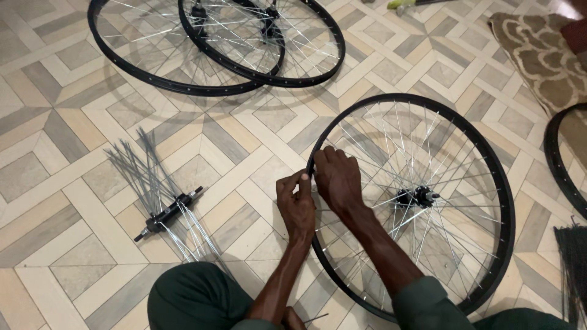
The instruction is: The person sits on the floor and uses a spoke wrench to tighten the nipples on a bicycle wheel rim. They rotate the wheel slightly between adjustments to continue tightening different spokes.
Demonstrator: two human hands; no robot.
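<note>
My knees (195,296) in dark green cloth sat nearest, folded at the near edge, and both forearms reached out from them over the patterned tile floor (55,183). My left hand (296,205) was held upright at the wrist, thumb and fingertips pressed together in a pinch at the near-left edge of the black wheel rim (507,201); what small part they pinched I could not tell. My right hand (337,177) lay just beside it, touching it, palm down with the fingers curled over the same stretch of rim, the forearm crossing the near spokes. The wheel lay flat on the floor to my right, its silver spokes running in to the black hub (419,197) at the middle.

To the left, well apart from my hands, a loose hub with spokes (168,211) fanned out lay on the tiles. Farther off, two more black wheels (214,43) lay overlapping at the far side. A patterned rug (538,55) lay at the far right, and part of another rim (559,162) showed at the right edge.
</note>
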